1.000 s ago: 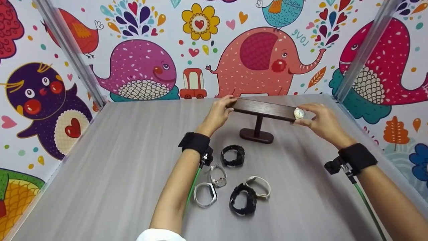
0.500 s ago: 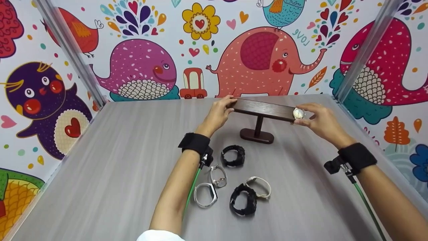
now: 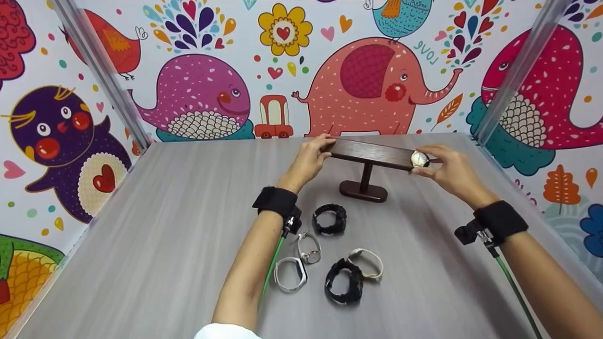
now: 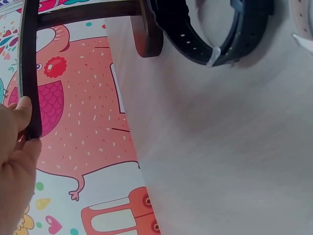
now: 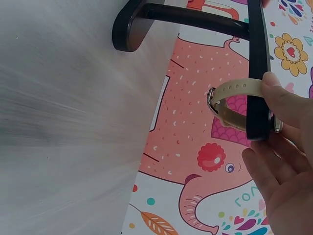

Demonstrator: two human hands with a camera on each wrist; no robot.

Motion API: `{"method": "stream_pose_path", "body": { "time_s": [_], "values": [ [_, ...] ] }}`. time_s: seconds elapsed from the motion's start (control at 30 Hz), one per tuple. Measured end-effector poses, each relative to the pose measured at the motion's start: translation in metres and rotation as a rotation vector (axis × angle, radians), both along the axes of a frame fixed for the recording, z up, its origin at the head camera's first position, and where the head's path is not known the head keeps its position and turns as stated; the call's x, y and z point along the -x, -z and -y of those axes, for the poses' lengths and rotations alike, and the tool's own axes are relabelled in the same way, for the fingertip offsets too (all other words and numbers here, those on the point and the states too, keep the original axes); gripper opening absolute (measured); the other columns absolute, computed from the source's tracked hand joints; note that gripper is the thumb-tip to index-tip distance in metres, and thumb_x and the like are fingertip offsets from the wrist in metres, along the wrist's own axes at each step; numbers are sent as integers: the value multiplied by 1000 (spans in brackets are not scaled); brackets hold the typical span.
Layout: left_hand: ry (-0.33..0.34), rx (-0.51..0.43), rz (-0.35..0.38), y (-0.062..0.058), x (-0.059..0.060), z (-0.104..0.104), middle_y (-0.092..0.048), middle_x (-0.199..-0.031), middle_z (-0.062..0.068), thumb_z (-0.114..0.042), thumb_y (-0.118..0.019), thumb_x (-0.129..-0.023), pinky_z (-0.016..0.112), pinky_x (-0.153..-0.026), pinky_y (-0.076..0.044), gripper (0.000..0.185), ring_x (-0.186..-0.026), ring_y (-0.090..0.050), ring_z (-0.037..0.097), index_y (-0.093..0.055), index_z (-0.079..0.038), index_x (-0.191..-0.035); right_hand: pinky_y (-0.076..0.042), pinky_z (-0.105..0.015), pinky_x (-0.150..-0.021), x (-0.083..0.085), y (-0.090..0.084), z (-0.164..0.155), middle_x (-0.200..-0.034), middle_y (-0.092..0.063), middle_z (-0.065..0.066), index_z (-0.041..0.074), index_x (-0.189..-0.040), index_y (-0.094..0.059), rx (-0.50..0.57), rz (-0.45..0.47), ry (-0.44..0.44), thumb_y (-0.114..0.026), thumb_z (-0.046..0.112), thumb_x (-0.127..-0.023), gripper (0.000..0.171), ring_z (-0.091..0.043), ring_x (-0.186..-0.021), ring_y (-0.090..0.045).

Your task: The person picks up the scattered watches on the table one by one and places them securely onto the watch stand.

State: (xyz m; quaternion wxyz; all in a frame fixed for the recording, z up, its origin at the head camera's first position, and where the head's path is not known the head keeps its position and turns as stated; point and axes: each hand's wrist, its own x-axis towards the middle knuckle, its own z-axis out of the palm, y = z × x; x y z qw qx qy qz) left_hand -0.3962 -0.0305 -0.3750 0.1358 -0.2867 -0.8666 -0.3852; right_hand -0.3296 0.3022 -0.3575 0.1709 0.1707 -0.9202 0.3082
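Note:
A dark wooden T-shaped watch stand [image 3: 370, 151] stands toward the back of the table. My left hand [image 3: 305, 162] pinches the left end of its crossbar between thumb and fingers. Around the right end of that bar loops a wristwatch [image 3: 419, 159] with a pale round dial. My right hand [image 3: 454, 172] holds this watch at its edges. In the right wrist view, the cream strap [image 5: 239, 88] hangs in a buckled loop behind the bar, with the thumb against it and other fingers near the bar's end. The palm side of the left hand is hidden in the head view.
Several watches lie nearer on the grey table [image 3: 165, 235]: a black watch [image 3: 330, 220], a slim silver-toned watch [image 3: 309, 248], a white fitness band [image 3: 289, 274], another black watch [image 3: 344, 282] and a cream-strapped one [image 3: 367, 262] touching it. Printed cartoon walls [image 3: 202, 94] enclose the table.
The watch on the bar has slid slightly left, inward from the right end, with my right hand following. My left hand keeps its hold on the stand. The loose watches have not moved.

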Motion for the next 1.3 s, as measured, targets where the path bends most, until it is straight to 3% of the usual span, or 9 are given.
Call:
{"method": "stream_pose_path", "body": {
  "time_s": [0.4,0.63,1.17,1.2,1.3],
  "values": [
    [8,4,10,-2,-1,1,-54,-147,20,-3,-59,-97,36,-115,-44,38,-139,-51,30,-59,4,-135,-46,-61,-105,4,1,4,-127,-61,-24,-4,-127,-64,18,34,-21,-81,13,-84,50,-41,-118,-58],
    [4,8,28,-2,-2,1,-52,-149,19,-4,-58,-98,36,-115,-44,39,-140,-49,29,-59,3,-136,-47,-58,-104,6,1,6,-125,-62,-22,-4,-126,-65,18,27,-35,-82,14,-83,49,-35,-113,-59],
    [-4,16,40,-1,-2,1,-50,-151,18,-5,-58,-99,36,-113,-46,39,-141,-48,30,-58,0,-137,-49,-58,-102,8,-1,11,-125,-64,-22,-2,-124,-66,3,34,-30,-84,18,-82,50,-37,-113,-61],
    [-5,18,44,-1,-2,0,-50,-151,18,-5,-57,-99,35,-113,-46,39,-141,-48,30,-58,0,-137,-50,-57,-101,9,-1,11,-126,-64,-22,-2,-125,-67,-2,34,-27,-84,19,-82,51,-36,-113,-61],
    [-9,18,43,-1,-2,1,-50,-151,17,-5,-57,-99,35,-116,-43,39,-142,-47,30,-58,0,-137,-54,-25,-97,9,-2,13,-127,-64,-21,0,-125,-67,-13,28,-20,-84,23,-82,52,-36,-112,-61]
  ]
}}
